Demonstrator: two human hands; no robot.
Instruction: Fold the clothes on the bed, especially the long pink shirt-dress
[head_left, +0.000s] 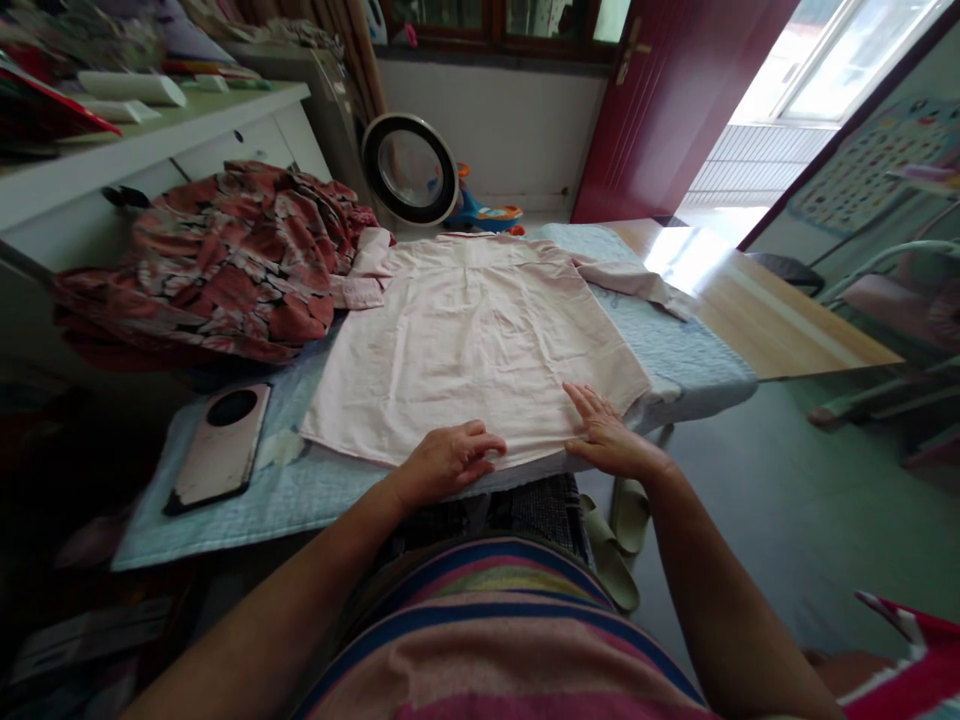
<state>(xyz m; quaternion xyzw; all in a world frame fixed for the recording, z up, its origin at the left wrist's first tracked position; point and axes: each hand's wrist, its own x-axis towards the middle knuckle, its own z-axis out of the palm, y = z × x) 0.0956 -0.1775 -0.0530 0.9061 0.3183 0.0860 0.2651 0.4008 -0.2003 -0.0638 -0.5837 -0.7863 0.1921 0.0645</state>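
A pale pink long-sleeved shirt [480, 340] lies spread on a light blue quilted cloth [300, 500], its hem toward me. Its right-hand sleeve stretches out to the side, while the left-hand one is folded by a bundle of cloth. My left hand [450, 460] rests at the middle of the hem, fingers loosely bent and apart, with no fabric visibly pinched. Near the right hem corner, my right hand [604, 430] lies flat on the shirt with its fingers spread.
A bundled red floral cloth [247, 265] sits left of the shirt. A phone [225, 450] lies on the quilt's left end. Beyond are a round fan-like object [410, 168] and a wooden board [750, 290]. Green slippers [611, 550] are on the floor.
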